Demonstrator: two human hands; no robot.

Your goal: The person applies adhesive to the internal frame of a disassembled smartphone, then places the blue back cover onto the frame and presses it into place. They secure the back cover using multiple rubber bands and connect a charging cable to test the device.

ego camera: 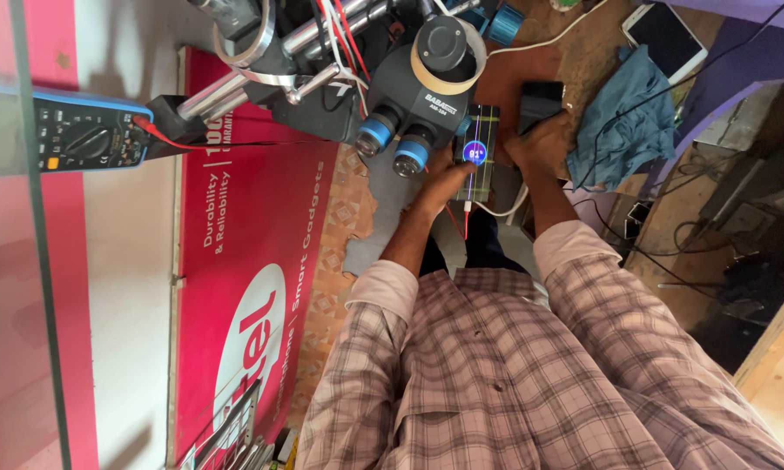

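A slim phone (479,144) with a lit screen showing a round blue and red graphic lies upright on the bench, just under the microscope. My left hand (441,181) grips its left edge and lower end. Curled against its right edge is my right hand (535,144), just below a black device (540,97). A thin white cable with a red tip (467,218) hangs from the phone's lower end. Both of my sleeves are checked.
A grey stereo microscope (427,87) with blue eyepieces and a tape roll (451,54) on top stands left of the phone. A blue cloth (627,113), a white phone (666,36) and cables lie right. A multimeter (83,139) and red poster (244,261) are left.
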